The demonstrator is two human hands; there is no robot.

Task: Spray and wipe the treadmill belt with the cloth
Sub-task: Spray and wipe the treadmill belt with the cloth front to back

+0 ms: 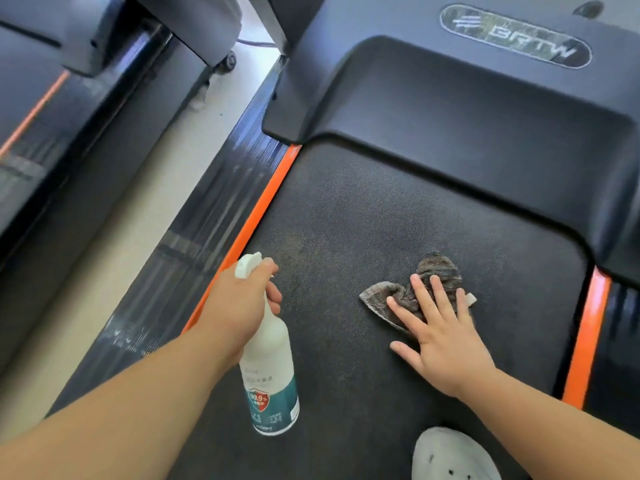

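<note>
Right hand (440, 334) flat on the cloth (429, 282); left hand (242, 299) gripping the spray bottle (270, 375).

My right fingers (420, 292) are straight and spread, pressing the crumpled brown-grey cloth onto the treadmill belt (346, 220); the cloth bunches out past my fingertips. My left fingers curl round the neck of the white, teal-labelled spray bottle, its body hanging below my palm, the orange edge strip (263, 202) just beside my knuckles. Black motor cover (467, 116) well beyond both fingertips; white shoe (450, 455) near my right forearm.
</note>
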